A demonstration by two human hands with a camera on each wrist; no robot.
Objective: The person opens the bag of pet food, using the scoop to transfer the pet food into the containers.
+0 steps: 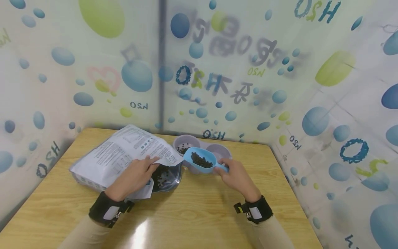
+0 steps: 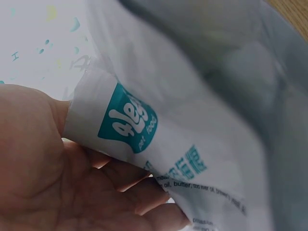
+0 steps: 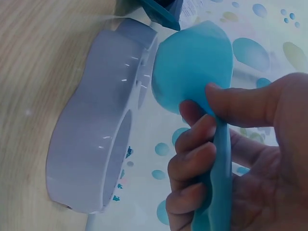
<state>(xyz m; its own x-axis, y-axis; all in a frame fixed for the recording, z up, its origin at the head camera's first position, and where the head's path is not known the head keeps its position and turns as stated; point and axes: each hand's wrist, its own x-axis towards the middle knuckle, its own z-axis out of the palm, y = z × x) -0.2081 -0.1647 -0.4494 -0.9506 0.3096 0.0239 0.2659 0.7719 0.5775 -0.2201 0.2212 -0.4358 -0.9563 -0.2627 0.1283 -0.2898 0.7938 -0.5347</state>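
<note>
While the blue scoop (image 3: 192, 62) is grasped by its handle in the curled fingers of the right hand (image 1: 237, 177), the white printed pet food bag (image 1: 115, 159) is pinched at its open edge between thumb and fingers of the left hand (image 1: 135, 178). Dark brown pellets (image 1: 201, 160) are heaped in the scoop, which is held over the near edge of the grey-purple double bowl (image 1: 219, 152). Pellets are also noted in the bowl's left compartment and at the bag's mouth. Bag and bowl are supported by the wooden table (image 1: 199, 214).
</note>
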